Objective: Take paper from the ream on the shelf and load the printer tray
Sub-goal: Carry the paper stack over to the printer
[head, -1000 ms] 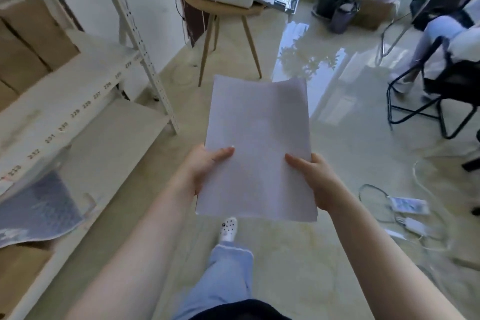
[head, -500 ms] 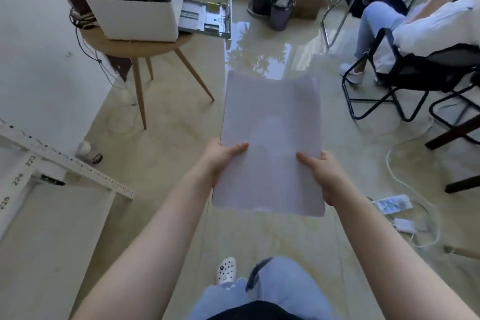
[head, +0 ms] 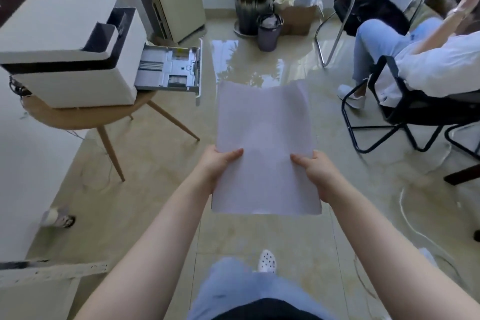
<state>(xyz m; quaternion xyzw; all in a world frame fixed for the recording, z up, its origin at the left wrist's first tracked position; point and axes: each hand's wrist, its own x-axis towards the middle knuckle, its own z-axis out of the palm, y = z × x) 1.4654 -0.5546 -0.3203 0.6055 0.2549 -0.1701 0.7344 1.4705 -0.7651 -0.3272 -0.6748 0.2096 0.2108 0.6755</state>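
I hold a thin stack of white paper point(head: 265, 143) flat in front of me, its long side pointing away. My left hand point(head: 218, 163) grips its left edge with the thumb on top, and my right hand point(head: 318, 171) grips the right edge the same way. The white printer point(head: 65, 44) stands on a round wooden table point(head: 85, 114) at the upper left. Its grey paper tray point(head: 171, 67) is pulled out to the right, left of the paper's far end. The ream and most of the shelf are out of view.
A corner of the white metal shelf point(head: 52, 270) shows at the bottom left. A person sits on a black chair point(head: 405, 112) at the right. A potted plant point(head: 249, 0), a small bin point(head: 268, 31) and a cardboard box point(head: 298, 18) stand by the window. White cables point(head: 415, 226) lie on the floor at the right.
I have walked away from the shelf toward the printer, which now looks larger and nearer at the left. Both hands have kept their hold on the paper.
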